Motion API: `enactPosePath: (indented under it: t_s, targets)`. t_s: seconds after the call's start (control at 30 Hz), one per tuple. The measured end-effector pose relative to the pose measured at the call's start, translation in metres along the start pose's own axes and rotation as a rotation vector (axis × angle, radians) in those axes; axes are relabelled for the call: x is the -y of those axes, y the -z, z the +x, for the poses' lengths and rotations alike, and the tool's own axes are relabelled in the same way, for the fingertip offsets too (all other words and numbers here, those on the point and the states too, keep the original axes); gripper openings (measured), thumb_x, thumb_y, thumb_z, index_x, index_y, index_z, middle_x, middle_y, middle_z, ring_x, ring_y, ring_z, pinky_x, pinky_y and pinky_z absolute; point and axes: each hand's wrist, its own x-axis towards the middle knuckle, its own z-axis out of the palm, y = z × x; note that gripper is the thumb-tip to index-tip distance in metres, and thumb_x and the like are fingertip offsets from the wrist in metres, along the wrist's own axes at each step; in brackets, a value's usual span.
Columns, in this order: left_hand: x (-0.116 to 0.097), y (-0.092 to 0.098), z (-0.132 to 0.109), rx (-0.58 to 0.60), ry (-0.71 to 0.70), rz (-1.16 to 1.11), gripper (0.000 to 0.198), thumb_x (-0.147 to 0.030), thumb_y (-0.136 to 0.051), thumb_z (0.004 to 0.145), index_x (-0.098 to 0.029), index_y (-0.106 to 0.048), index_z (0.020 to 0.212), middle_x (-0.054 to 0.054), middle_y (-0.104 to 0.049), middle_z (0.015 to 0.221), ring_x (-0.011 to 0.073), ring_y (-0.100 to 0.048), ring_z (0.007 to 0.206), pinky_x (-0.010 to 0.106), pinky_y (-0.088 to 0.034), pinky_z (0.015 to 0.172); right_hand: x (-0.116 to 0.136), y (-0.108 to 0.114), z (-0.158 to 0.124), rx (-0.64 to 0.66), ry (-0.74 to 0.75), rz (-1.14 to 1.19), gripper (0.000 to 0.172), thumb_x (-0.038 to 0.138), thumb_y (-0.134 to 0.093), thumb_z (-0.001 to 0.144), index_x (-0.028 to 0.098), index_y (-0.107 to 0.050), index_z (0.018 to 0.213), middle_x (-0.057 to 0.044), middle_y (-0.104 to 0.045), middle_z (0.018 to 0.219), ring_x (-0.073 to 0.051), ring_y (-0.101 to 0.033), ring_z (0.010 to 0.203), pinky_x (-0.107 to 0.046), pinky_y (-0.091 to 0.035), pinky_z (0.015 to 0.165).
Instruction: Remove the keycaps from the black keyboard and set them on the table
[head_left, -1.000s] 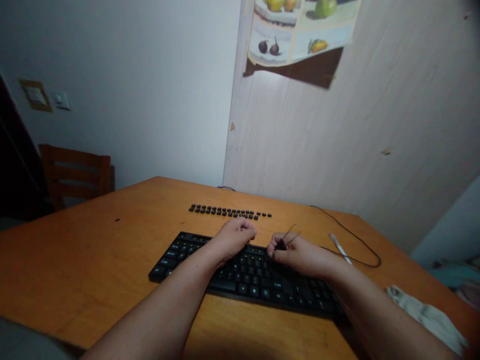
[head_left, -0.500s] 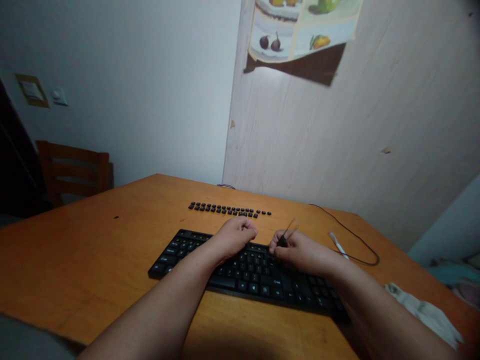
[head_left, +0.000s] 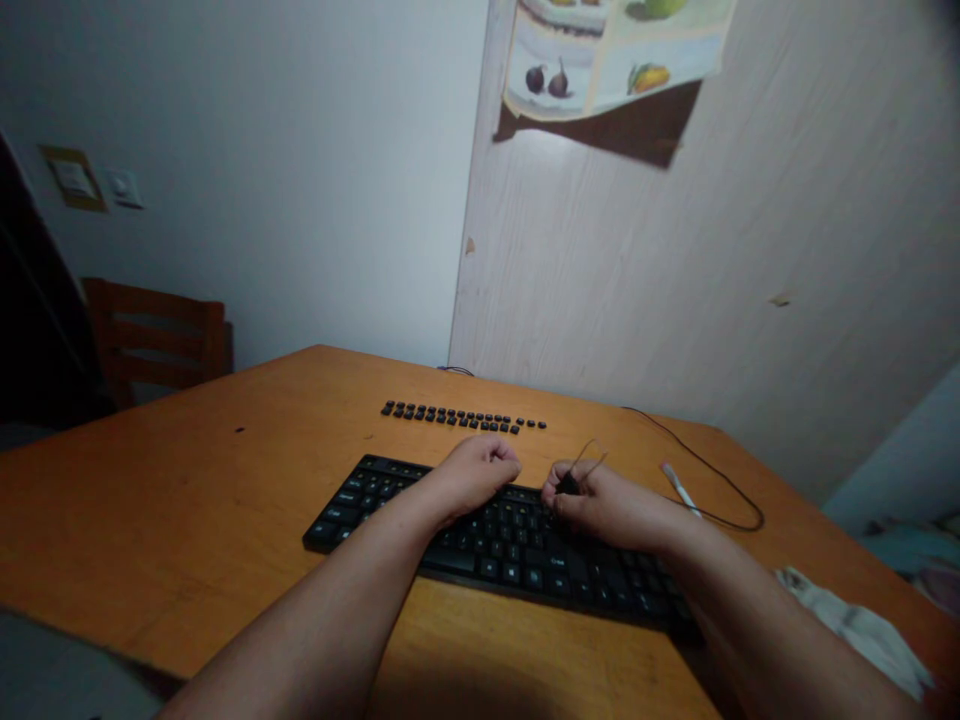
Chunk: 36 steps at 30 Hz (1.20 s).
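Observation:
A black keyboard (head_left: pixel 465 562) lies at a slant on the table, and along its upper rows some positions show no keycaps. My left hand (head_left: pixel 480 475) rests over its upper middle part, fingers curled in; whether anything is between them is hidden. Over the right part of the keyboard, my right hand (head_left: pixel 589 500) is closed around the black grip of a wire keycap puller (head_left: pixel 570 484), whose thin wires point up and away. Behind the keyboard, several loose black keycaps (head_left: pixel 450 416) lie lined up in two rows.
The wooden table (head_left: pixel 187 500) meets the wall at the back. To the right lie a white-handled brush (head_left: pixel 681 488), a black cable (head_left: pixel 720 480) and a pale cloth (head_left: pixel 855 625). One small black piece (head_left: pixel 240 430) lies at the left. A wooden chair (head_left: pixel 157 335) stands beyond.
The whole view has shifted slightly, so things appear a little further right. Both hands keep nearly the same pose over the keyboard, and the keycap puller stays in my right hand.

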Motion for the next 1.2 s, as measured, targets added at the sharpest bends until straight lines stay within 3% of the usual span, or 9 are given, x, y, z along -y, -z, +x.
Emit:
enactPosePath:
  t_s: [0.17, 0.43, 0.6, 0.83, 1.03, 1.2]
  targets:
    - [-0.004, 0.001, -0.002, 0.044, 0.003, 0.048, 0.014, -0.029, -0.059, 0.069, -0.016, -0.063, 0.074, 0.001, -0.058, 0.069, 0.014, -0.05, 0.063, 0.024, -0.033, 0.053, 0.0, 0.0, -0.001, 0.016, 0.063, -0.011, 0.009, 0.021, -0.054, 0.078, 0.02, -0.06, 0.085, 0.002, -0.053, 0.067, -0.011, -0.043, 0.058, -0.02, -0.034, 0.052]
    - [0.002, 0.002, -0.001, 0.07, -0.039, 0.088, 0.019, -0.032, -0.058, 0.071, -0.017, -0.066, 0.079, 0.003, -0.061, 0.073, 0.0154, -0.052, 0.066, 0.024, -0.035, 0.054, -0.004, 0.016, -0.004, 0.026, 0.011, 0.072, 0.012, 0.026, -0.06, 0.079, 0.02, -0.058, 0.09, 0.003, -0.052, 0.067, -0.01, -0.044, 0.057, -0.02, -0.035, 0.052]
    - [0.005, 0.002, -0.001, 0.078, -0.054, 0.111, 0.019, -0.032, -0.058, 0.072, -0.017, -0.067, 0.082, 0.003, -0.062, 0.075, 0.0152, -0.052, 0.067, 0.024, -0.034, 0.055, -0.003, 0.022, -0.005, 0.056, 0.095, 0.064, 0.01, 0.025, -0.061, 0.079, 0.018, -0.064, 0.086, 0.002, -0.054, 0.07, -0.01, -0.046, 0.06, -0.02, -0.037, 0.053]
    - [0.002, 0.004, 0.0, 0.126, -0.048, 0.197, 0.021, -0.032, -0.056, 0.075, -0.016, -0.064, 0.085, 0.002, -0.061, 0.077, 0.0145, -0.053, 0.07, 0.023, -0.036, 0.056, -0.005, 0.019, -0.005, 0.114, 0.031, 0.089, 0.019, 0.033, -0.06, 0.083, 0.017, -0.066, 0.092, 0.002, -0.055, 0.068, -0.009, -0.048, 0.054, -0.021, -0.04, 0.05]
    - [-0.004, 0.004, -0.002, 0.126, -0.043, 0.218, 0.02, -0.031, -0.056, 0.076, -0.015, -0.064, 0.085, 0.002, -0.061, 0.078, 0.0144, -0.054, 0.071, 0.023, -0.038, 0.058, -0.003, 0.019, -0.004, 0.102, -0.018, 0.142, 0.029, 0.044, -0.061, 0.083, 0.016, -0.063, 0.091, 0.001, -0.056, 0.067, -0.011, -0.053, 0.055, -0.023, -0.044, 0.051]
    - [-0.01, -0.001, -0.004, 0.149, -0.074, 0.191, 0.022, -0.029, -0.058, 0.076, -0.014, -0.066, 0.089, 0.004, -0.064, 0.082, 0.0149, -0.056, 0.074, 0.024, -0.041, 0.062, -0.001, 0.019, -0.004, 0.021, 0.06, 0.194, 0.033, 0.049, -0.061, 0.083, 0.016, -0.062, 0.085, 0.002, -0.053, 0.063, -0.008, -0.044, 0.05, -0.021, -0.035, 0.047]
